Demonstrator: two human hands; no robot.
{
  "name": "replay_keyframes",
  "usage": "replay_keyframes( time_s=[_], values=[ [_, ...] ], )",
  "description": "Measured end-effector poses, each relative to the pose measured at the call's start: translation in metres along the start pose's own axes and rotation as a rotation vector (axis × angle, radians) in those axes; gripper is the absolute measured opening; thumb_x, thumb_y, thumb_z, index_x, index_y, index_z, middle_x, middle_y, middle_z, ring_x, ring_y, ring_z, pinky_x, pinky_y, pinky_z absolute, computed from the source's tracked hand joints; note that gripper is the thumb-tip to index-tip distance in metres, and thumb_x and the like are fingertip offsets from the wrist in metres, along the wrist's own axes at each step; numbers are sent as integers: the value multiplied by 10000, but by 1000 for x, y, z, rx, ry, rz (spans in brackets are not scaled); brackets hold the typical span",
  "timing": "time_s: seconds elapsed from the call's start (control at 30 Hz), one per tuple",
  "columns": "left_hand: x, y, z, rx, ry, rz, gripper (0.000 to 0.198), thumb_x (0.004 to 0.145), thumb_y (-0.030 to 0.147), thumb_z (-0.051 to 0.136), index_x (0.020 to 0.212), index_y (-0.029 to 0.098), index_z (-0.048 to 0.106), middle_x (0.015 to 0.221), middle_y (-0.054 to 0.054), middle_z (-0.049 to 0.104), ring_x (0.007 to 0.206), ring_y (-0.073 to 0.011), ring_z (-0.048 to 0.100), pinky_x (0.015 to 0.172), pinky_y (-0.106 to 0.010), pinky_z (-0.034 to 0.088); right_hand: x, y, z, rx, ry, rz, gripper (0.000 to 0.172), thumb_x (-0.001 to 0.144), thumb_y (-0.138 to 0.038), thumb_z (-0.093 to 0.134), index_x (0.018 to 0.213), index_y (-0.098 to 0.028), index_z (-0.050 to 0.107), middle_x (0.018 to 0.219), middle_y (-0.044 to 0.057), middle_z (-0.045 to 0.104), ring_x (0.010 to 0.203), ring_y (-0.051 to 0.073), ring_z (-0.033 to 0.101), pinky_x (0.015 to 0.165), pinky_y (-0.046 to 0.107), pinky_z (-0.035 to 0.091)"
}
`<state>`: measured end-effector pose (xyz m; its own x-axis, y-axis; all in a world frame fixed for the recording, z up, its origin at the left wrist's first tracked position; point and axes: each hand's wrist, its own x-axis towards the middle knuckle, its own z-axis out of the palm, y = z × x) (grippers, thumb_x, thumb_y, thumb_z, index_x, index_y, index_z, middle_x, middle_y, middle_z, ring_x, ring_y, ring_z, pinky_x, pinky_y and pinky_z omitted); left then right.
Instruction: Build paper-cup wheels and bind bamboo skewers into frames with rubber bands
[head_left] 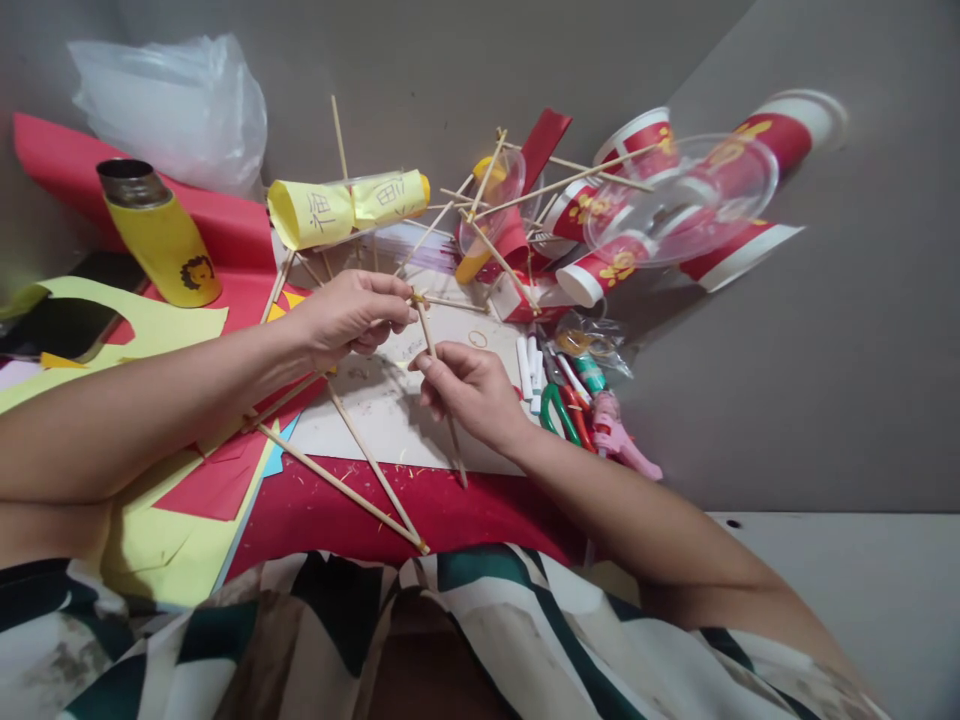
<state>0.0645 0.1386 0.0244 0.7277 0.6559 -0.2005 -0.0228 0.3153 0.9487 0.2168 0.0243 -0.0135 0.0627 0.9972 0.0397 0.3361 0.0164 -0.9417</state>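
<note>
My left hand [358, 315] pinches the joint of a wooden-stick frame, where a yellowish binding [418, 298] wraps the stick ends. Held in the closed fingers of my right hand [476, 392] is a thin wooden stick [457, 455], slanting from that joint down toward me. More joined sticks [360, 440] form triangles below my left forearm. Behind my left hand, two yellow paper pieces with handwritten characters [319, 215] rest among upright sticks. A white sheet [360, 430] with small marks lies under both hands.
At left stand a yellow bottle [176, 240] and a plastic bag [176, 115], near a dark phone [64, 325] and coloured paper. Red paper cups [607, 270], a clear plastic bowl [712, 245], markers [531, 370], green-handled scissors [559, 415] and a pink glue gun [619, 440] crowd the right.
</note>
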Motion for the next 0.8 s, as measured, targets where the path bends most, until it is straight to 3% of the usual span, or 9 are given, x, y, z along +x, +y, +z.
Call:
replay_keyframes(
  time_s=[0.13,0.3,0.6,0.8],
  values=[
    [0,2,0,6,29,6,173,622,91,749,727,166,635,500,45,492,392,-22,265,437,-222,106,1,4,3,42,29,-4,546,827,-741,641,741,-208,557,537,-41,578,391,79,482,402,221,358],
    [3,0,-3,28,3,54,196,732,213,764,680,166,581,534,28,524,384,-14,268,419,-215,128,4,6,4,82,-14,-12,528,856,-714,632,820,-188,600,561,-42,601,395,71,498,402,207,361],
    [2,-1,3,188,118,99,168,773,209,690,686,170,551,550,17,553,391,-17,294,432,-218,185,6,4,-5,85,-89,36,568,831,-755,632,881,-189,655,553,-49,586,393,71,452,402,218,325],
    [3,0,2,197,135,98,96,779,211,671,843,148,639,576,6,573,413,-37,381,453,-203,197,7,-4,-8,48,-88,30,576,824,-764,641,866,-191,674,530,-49,567,388,75,437,395,226,305]
  ],
)
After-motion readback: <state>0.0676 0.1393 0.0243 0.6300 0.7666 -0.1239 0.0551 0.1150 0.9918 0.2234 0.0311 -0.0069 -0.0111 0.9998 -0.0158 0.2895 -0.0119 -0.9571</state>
